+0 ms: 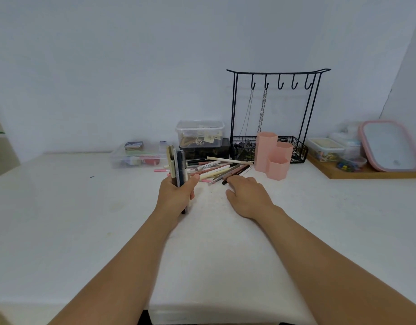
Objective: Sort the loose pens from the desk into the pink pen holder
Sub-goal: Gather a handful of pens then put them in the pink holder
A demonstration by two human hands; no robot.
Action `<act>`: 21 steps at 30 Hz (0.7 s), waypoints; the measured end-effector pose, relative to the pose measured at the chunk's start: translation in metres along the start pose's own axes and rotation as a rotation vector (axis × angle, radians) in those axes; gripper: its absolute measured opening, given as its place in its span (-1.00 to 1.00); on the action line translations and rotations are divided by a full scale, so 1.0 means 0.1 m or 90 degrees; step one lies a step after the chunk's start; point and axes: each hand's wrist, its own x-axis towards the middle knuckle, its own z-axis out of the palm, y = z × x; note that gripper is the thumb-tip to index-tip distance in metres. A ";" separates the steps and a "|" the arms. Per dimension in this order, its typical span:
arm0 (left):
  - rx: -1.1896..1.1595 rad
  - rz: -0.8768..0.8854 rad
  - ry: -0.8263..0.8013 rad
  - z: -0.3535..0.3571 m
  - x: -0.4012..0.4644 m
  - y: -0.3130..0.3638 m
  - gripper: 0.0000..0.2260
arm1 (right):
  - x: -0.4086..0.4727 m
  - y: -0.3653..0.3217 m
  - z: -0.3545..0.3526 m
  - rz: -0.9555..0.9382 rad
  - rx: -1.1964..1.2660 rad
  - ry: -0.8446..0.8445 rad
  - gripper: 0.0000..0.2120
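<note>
1. Pens are lying in a loose pile (216, 168) on the white desk (85, 207), just left of the pink pen holder (274, 154), with the nearest tips almost touching its base.
2. The pink pen holder is standing upright; it is made of three hexagonal cups of different heights, joined together, and what is inside them is not showing from this angle.
3. The left hand (176, 195) is gripping a bundle of pens (176, 165) upright, left of the pink pen holder and at the left end of the pile; its fingers are curling round the bundle and its thumb is pressing against the side.
4. The right hand (247, 193) is resting palm down on the desk, in front of and to the left of the pink pen holder; its fingers are lying relaxed and holding nothing, with the fingertips touching the near end of a dark brown pen (236, 172) in the pile.
5. A black wire rack (272, 102) with hooks is standing directly behind the pink pen holder, with two chains hanging from it.
6. A clear lidded box (200, 132) is sitting on a dark box, behind and to the left of the pink pen holder.
7. A wooden tray (366, 173) with small containers and a pink-rimmed mirror (390, 146) is lying to the right of the pink pen holder.
</note>
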 end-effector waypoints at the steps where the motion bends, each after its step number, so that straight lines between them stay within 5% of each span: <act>1: -0.003 0.001 -0.006 0.00 0.00 0.00 -0.69 | -0.01 -0.02 -0.02 -0.003 0.000 0.009 -0.61; 8: -0.013 0.011 -0.035 0.01 -0.05 0.02 -0.71 | -0.03 -0.13 -0.18 0.060 0.025 0.091 -0.93; 12: -0.008 0.006 -0.026 0.02 -0.04 0.01 -0.72 | -0.02 -0.07 -0.22 0.155 0.103 0.123 -0.79; 19: -0.066 -0.011 -0.019 0.02 -0.01 0.00 -0.74 | -0.07 0.00 -0.40 0.232 0.450 0.334 -0.75; 21: -0.085 -0.009 -0.027 0.02 -0.02 0.00 -0.74 | -0.09 -0.09 -0.45 0.240 0.647 0.320 -0.74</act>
